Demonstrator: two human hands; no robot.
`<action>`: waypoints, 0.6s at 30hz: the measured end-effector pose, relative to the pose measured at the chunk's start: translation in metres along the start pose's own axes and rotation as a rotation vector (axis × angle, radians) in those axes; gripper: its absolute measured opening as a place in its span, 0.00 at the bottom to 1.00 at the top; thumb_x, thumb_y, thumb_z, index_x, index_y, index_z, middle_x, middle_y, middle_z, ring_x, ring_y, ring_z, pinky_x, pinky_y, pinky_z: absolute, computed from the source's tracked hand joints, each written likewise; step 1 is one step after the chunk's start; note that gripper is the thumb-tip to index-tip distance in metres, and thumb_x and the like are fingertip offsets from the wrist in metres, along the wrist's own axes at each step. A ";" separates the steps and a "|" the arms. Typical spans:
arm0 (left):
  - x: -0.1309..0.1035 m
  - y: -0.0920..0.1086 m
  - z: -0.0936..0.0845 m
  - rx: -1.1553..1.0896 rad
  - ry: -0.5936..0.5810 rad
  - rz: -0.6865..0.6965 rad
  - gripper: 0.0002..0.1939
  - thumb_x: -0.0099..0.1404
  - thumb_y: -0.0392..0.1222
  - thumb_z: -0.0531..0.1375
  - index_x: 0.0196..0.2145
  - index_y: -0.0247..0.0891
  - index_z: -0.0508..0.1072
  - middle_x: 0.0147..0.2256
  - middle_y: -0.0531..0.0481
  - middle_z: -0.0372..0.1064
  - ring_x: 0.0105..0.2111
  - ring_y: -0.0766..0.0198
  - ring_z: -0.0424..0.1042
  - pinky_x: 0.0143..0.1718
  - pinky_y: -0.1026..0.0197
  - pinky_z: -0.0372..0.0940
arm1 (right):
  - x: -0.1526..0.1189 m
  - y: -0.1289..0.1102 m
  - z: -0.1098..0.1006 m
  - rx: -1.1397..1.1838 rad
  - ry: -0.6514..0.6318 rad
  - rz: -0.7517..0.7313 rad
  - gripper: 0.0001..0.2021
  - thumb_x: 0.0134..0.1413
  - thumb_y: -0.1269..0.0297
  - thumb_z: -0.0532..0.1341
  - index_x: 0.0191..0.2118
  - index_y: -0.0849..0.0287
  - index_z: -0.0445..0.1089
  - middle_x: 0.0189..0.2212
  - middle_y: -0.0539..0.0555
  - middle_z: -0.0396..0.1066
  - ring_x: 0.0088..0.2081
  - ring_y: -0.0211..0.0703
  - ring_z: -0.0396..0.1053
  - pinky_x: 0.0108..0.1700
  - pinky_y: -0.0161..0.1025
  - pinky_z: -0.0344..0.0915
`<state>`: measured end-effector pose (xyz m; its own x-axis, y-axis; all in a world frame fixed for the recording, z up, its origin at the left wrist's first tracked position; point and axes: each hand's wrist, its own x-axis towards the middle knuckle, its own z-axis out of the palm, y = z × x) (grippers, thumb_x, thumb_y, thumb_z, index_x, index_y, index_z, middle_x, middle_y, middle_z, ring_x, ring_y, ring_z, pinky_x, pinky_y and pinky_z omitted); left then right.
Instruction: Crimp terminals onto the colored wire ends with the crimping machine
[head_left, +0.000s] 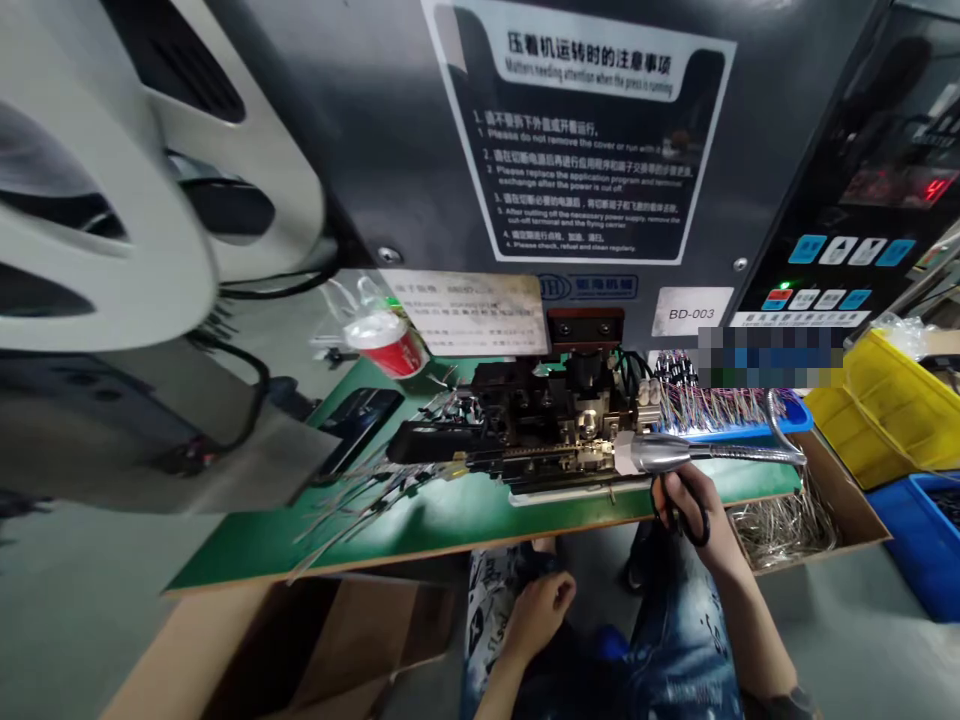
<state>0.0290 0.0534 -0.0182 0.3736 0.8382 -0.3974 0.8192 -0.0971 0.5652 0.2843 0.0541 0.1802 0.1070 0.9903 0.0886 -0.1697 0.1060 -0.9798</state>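
Observation:
My right hand is closed round the black handles of a pair of scissors at the green table's front edge, just below a silver flexible lamp. My left hand rests over my thigh with its fingers curled; whether anything is inside them is hidden. Above and between the hands, the press's metal tooling is lit by the lamp. Thin wires lie across the green table to the left of the tooling.
A dark phone and a red cup are at the back left. A blue tray of wires stands behind the lamp. At right are a cardboard box of wires and a yellow bin. A large reel fills the upper left.

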 end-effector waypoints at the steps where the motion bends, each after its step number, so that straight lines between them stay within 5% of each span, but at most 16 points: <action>1: -0.001 -0.001 0.000 0.003 0.007 -0.002 0.10 0.72 0.33 0.59 0.40 0.44 0.81 0.40 0.51 0.84 0.43 0.58 0.82 0.46 0.62 0.66 | 0.002 0.001 0.003 -0.003 0.013 0.003 0.25 0.62 0.39 0.64 0.27 0.56 0.65 0.19 0.45 0.61 0.19 0.34 0.58 0.21 0.32 0.57; 9: 0.008 -0.007 -0.007 0.109 -0.020 0.043 0.14 0.72 0.31 0.57 0.39 0.45 0.81 0.42 0.52 0.85 0.45 0.58 0.84 0.47 0.65 0.71 | 0.013 0.001 0.014 -0.064 0.024 0.023 0.26 0.54 0.35 0.67 0.34 0.56 0.69 0.17 0.41 0.59 0.16 0.32 0.53 0.17 0.31 0.50; 14: 0.017 -0.007 -0.010 0.122 -0.033 0.061 0.15 0.71 0.31 0.58 0.40 0.47 0.82 0.46 0.50 0.85 0.50 0.56 0.83 0.51 0.64 0.72 | -0.014 -0.008 -0.016 -0.229 0.034 -0.002 0.17 0.54 0.55 0.73 0.43 0.57 0.71 0.19 0.39 0.56 0.21 0.34 0.52 0.24 0.32 0.48; 18: 0.016 -0.002 -0.008 0.054 -0.013 0.071 0.14 0.70 0.31 0.58 0.36 0.47 0.81 0.41 0.51 0.86 0.46 0.55 0.84 0.47 0.61 0.72 | -0.036 -0.011 -0.054 -0.672 0.013 -0.079 0.06 0.62 0.62 0.66 0.43 0.55 0.71 0.22 0.42 0.62 0.24 0.39 0.60 0.29 0.35 0.56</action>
<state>0.0297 0.0713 -0.0199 0.4365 0.8213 -0.3673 0.8126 -0.1847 0.5528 0.3353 0.0129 0.1784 0.1070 0.9803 0.1661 0.4849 0.0944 -0.8695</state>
